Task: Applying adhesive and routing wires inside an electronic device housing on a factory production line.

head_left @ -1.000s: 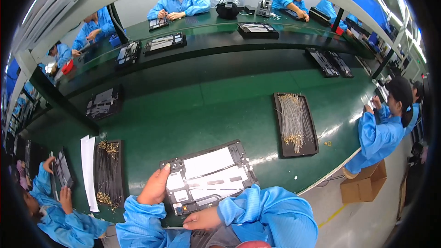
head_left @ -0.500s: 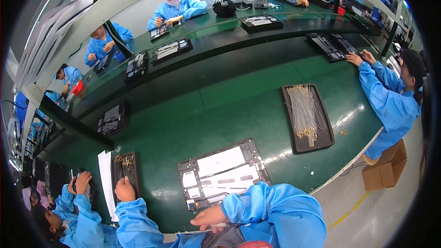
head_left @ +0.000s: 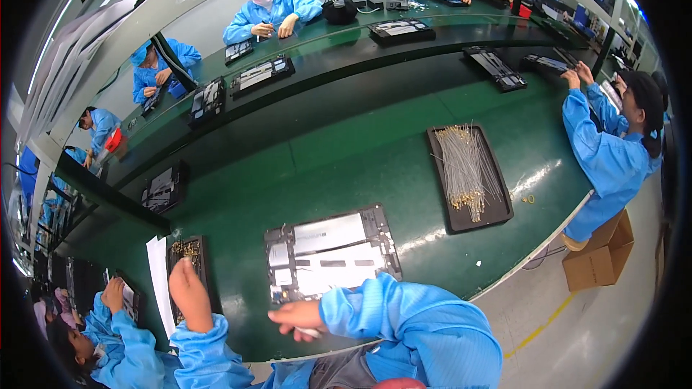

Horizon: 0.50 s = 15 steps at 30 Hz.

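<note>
My left hand is over the near end of a narrow dark tray of thin cables with gold-coloured ends. Its fingers are pressed together; whatever they may pinch is too small to make out. My right hand is curled around a thin white tool, mostly hidden in the palm, just off the near left corner of an opened tablet. The tablet's black frame lies flat, showing white battery packs and small boards. A white paper strip lies left of the narrow tray.
A larger dark tray heaped with clear cables stands to the right, a yellow ring beside it. Opened tablets line the dark belt beyond. Co-workers in blue sit left, right and across. A cardboard box is on the floor.
My left hand has shifted toward the far end of the narrow tray, its fingers straighter. My right hand has moved left. The co-worker at right has lifted one tablet away from another.
</note>
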Motion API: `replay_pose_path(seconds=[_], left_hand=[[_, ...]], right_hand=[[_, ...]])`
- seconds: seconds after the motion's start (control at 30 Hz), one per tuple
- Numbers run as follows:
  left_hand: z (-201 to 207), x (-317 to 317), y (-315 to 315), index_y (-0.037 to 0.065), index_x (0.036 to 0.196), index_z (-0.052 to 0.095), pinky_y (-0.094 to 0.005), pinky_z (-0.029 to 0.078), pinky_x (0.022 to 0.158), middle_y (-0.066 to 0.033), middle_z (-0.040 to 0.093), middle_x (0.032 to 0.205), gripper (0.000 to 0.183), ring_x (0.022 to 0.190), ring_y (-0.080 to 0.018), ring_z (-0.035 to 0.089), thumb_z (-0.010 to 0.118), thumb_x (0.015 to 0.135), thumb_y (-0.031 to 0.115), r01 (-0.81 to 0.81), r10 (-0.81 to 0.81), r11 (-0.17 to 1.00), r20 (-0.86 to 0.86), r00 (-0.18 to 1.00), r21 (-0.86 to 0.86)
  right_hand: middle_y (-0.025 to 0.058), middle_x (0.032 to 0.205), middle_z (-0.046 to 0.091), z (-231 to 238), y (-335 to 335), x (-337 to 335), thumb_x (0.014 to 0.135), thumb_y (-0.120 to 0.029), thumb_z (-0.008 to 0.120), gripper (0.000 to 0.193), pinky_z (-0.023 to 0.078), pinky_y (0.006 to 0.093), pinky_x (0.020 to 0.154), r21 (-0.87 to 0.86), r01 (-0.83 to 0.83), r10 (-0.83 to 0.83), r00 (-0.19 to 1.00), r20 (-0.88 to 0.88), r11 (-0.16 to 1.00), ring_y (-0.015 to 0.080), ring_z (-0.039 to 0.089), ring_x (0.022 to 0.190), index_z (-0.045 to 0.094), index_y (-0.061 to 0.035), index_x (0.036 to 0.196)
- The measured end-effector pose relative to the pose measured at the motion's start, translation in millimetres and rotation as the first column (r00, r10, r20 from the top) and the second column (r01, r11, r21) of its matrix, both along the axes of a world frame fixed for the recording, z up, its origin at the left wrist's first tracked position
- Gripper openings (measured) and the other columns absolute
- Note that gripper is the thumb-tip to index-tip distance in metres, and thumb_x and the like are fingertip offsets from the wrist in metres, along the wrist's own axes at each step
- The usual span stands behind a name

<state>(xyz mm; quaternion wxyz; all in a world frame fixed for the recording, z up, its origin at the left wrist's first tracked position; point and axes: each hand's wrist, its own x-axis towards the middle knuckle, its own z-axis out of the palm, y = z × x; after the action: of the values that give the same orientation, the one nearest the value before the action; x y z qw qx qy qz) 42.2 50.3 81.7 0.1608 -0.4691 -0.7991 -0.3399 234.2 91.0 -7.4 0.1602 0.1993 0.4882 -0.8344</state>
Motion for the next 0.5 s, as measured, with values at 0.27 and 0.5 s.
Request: replay_pose_path(seconds=[0.27, 0.5], left_hand=[[3.8, 87.7, -29.7, 0.001, 0.072, 0.053, -0.0362, 0.041, 0.059, -0.0125, 0.054, 0.071, 0.011, 0.065, -0.0292, 0.051, 0.058, 0.063, 0.001, 0.652, -0.688, 0.685, 0.004, 0.726, -0.325], [-0.3, 100.0, -33.3, 0.002, 0.074, 0.054, -0.0343, 0.042, 0.059, -0.0108, 0.054, 0.073, 0.016, 0.066, -0.0269, 0.052, 0.062, 0.06, 0.003, 0.706, -0.719, 0.63, 0.101, 0.688, -0.324]], right_hand=[[0.0143, 0.098, 0.054, 57.5, 5.5, 55.0, 0.079, -0.038, 0.043, 0.05, 0.041, 0.0322, 0.077, 0.594, 0.534, -0.404, 0.845, -0.35, 0.601, 0.0284, 0.052, 0.09, 0.035, -0.0084, 0.119], [0.0111, 0.09, 0.058, 42.5, 9.1, 85.8, 0.082, -0.036, 0.041, 0.038, 0.041, 0.0278, 0.076, 0.522, 0.219, -0.156, 0.974, -0.163, 0.824, 0.019, 0.055, 0.085, 0.052, -0.0049, 0.1]])
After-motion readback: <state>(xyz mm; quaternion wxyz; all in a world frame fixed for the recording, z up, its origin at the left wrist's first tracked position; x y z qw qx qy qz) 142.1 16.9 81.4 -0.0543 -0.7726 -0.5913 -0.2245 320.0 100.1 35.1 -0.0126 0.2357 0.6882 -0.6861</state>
